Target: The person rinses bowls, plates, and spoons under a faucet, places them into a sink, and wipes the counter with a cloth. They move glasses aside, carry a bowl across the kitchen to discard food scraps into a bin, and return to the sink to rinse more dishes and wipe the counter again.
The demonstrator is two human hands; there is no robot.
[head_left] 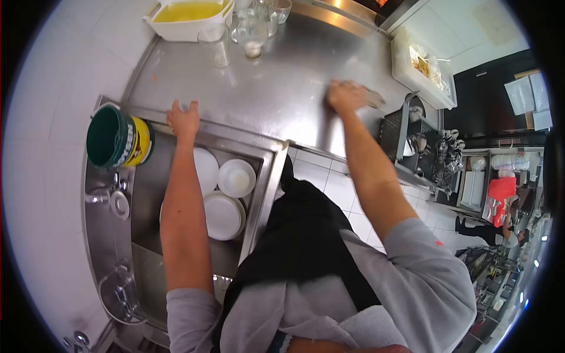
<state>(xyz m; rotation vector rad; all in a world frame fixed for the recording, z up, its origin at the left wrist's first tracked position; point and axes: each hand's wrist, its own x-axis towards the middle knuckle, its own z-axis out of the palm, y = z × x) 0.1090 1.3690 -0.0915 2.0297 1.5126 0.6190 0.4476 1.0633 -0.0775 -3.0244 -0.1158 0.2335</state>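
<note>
My left hand (183,120) is at the sink's upper edge, thumb and fingers apart, with nothing in it. Below it, white plates (223,216) and a small white bowl (237,178) lie in the metal sink (259,194). My right hand (346,96) is low over the steel counter (276,88), its fingers smeared by motion. A blurred greyish thing (374,98) shows just right of its fingers; whether the hand grips it is unclear.
A green and yellow bucket (120,138) stands left. Glasses (253,36) and a white tub of yellow liquid (189,12) are at the back. Right are a plastic container (422,67), a dark rack (400,126) and cutlery (450,159). Another person (491,233) is far right.
</note>
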